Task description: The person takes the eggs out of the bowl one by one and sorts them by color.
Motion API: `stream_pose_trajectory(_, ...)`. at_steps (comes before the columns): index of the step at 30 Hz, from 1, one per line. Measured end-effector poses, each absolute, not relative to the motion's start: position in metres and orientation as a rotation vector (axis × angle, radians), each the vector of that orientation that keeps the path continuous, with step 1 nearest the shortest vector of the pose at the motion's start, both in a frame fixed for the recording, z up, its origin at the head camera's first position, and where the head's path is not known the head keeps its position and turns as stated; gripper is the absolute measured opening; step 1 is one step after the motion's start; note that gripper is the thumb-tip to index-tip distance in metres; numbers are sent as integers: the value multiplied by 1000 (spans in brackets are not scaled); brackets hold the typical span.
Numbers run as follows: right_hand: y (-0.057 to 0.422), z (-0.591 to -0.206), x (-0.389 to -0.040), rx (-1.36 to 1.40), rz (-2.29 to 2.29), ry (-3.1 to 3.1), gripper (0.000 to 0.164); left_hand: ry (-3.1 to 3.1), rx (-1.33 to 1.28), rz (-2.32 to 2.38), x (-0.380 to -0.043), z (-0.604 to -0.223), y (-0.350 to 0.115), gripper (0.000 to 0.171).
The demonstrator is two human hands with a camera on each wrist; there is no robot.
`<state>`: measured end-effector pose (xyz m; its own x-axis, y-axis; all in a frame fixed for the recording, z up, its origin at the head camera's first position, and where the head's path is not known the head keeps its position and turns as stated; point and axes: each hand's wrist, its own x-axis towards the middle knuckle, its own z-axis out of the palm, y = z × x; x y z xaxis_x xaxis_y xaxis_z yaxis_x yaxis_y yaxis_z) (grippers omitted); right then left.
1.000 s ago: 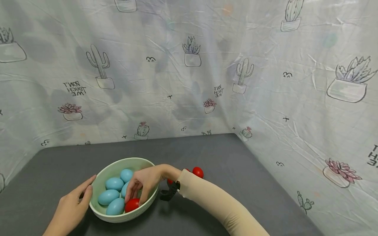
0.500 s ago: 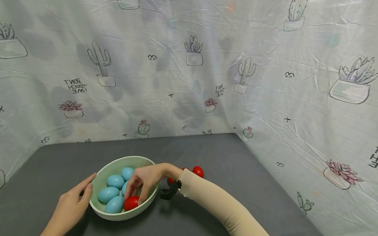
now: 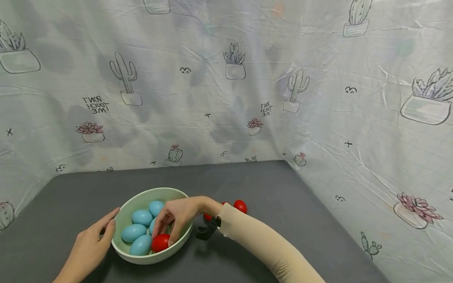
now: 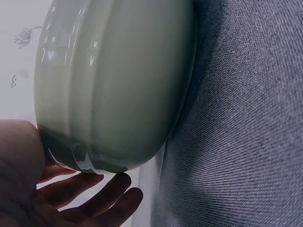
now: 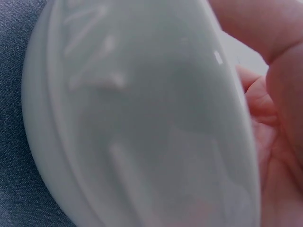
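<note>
A pale green bowl [image 3: 146, 260] on the grey table holds several light blue eggs [image 3: 133, 233] and a red egg [image 3: 161, 243]. My right hand [image 3: 181, 214] reaches over the right rim, pinching the red egg between thumb and fingers against the bowl's near right side. At the left rim, my left hand [image 3: 92, 240] touches the bowl with thumb and index finger. The left wrist view shows fingers [image 4: 90, 194] of that hand lying fairly straight along the bowl's outer wall. In the right wrist view the bowl's wall [image 5: 156, 113] hides the egg.
Beyond my right wrist lie a few more red eggs [image 3: 240, 206], partly hidden by the sleeve [image 3: 260, 236]. A black strap [image 3: 209, 230] sits on that wrist. A patterned cloth [image 3: 198, 90] closes off the table's [image 3: 269, 188] back and sides.
The head view has shifted slightly. Both hands keep about the same place on the bowl, and the right still holds the red egg inside it.
</note>
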<state>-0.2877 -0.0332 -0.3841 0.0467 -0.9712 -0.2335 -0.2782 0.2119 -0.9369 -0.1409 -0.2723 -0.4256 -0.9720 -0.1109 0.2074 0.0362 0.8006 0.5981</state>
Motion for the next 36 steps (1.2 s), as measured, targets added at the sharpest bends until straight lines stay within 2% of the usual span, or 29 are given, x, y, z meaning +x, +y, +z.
stream_pose_trajectory(19,-34,-389,-287,-1301,-827,1511,42,-2727,41,-955,-136,-427,-272,54)
stream_pose_trajectory(36,-23,-384,-284,-1328,-946,1470,46,-2650,12,-952,-131,-427,-267,48)
